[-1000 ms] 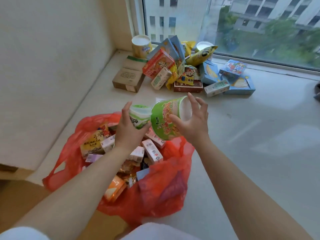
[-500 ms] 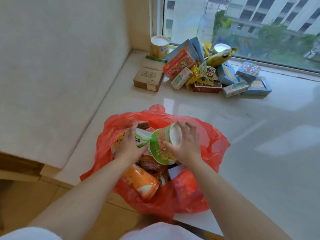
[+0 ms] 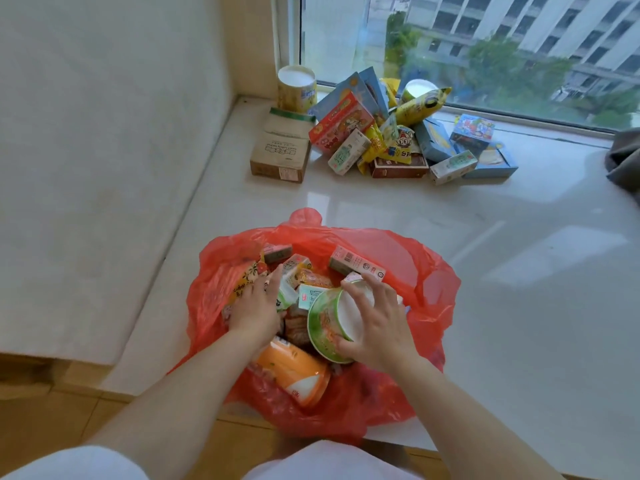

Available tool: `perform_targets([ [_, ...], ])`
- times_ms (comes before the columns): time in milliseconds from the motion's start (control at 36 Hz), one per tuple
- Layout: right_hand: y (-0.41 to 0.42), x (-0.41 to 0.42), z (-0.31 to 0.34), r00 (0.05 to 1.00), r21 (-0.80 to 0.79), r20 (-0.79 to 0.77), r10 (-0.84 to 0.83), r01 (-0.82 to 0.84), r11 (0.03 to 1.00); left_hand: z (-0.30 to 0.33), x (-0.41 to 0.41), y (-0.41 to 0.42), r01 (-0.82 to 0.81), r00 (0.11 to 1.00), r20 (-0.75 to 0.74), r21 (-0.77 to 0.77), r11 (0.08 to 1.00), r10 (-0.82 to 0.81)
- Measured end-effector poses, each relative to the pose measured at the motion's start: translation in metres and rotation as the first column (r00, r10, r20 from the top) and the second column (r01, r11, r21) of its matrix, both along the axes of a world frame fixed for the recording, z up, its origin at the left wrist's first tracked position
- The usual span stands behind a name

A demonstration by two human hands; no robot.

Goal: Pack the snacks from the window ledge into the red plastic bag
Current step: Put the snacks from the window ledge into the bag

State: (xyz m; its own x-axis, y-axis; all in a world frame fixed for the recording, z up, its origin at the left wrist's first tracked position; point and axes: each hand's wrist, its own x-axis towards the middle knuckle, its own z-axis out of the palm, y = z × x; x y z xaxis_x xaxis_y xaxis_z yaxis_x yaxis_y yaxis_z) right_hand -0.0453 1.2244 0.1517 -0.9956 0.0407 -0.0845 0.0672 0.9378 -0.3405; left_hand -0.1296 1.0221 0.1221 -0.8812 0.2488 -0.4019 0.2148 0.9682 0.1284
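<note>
**Hands deep in the red bag**

Plastic, thin and glossy red, formed the crumpled bag [image 3: 426, 282] sitting open at the near edge of the smooth white ledge [image 3: 450, 237], at 6 o'clock in the view. The right hand [image 3: 377, 323] curled its fingers and thumb round a green round noodle cup [image 3: 325, 327], which lay tilted on its side inside the bag with its pale flat bottom facing up toward the camera. At 9 o'clock from that cup, the left hand [image 3: 256, 306] reached into the bag, fingers extended and lying over a small green-and-white packet [image 3: 285, 296]; whether it gripped the packet could not be told. Just below the hands, at 6 o'clock, an orange cylindrical cup [image 3: 294, 372] lay on its side, and a small pink rectangular carton [image 3: 356, 265] rested at 12 o'clock near the bag's far wall.

Well apart, at 12 o'clock against the window, the remaining snacks sat heaped: a brown cardboard box [image 3: 280, 150] at the left, a yellow paper tub [image 3: 297, 88] upright behind it, a red flat box [image 3: 341, 123], a shiny yellow puffed packet [image 3: 420, 105], and blue flat boxes [image 3: 491, 161] at the right. A grey cloth [image 3: 623, 161] showed at 3 o'clock.
</note>
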Motion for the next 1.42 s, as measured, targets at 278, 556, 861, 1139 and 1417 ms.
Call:
perform_targets([
  [278,0.009,0.0,-0.004,0.987,0.121,0.057,-0.152,0.144,0.982,-0.002,-0.013,0.011,0.241,0.96,0.15,-0.016,0.97,-0.235],
  [556,-0.01,-0.018,0.003,0.933,-0.001,0.235,-0.272,0.28,0.96,0.007,-0.004,0.029,0.109,0.988,0.072,0.269,0.957,-0.133],
  [861,0.062,0.018,0.019,0.851,0.038,0.499,-0.164,0.167,0.985,0.04,0.004,0.088,0.58,0.802,0.0,0.236,0.78,-0.597],
  [1139,0.101,0.051,0.023,0.83,0.431,0.555,0.053,-0.342,0.835,0.042,0.007,0.097,0.479,0.852,0.064,0.309,0.822,-0.52],
  [1417,0.114,0.025,0.094,0.986,0.136,0.091,0.139,-0.151,0.979,0.016,0.045,0.129,0.454,0.827,0.122,0.43,0.78,-0.549],
])
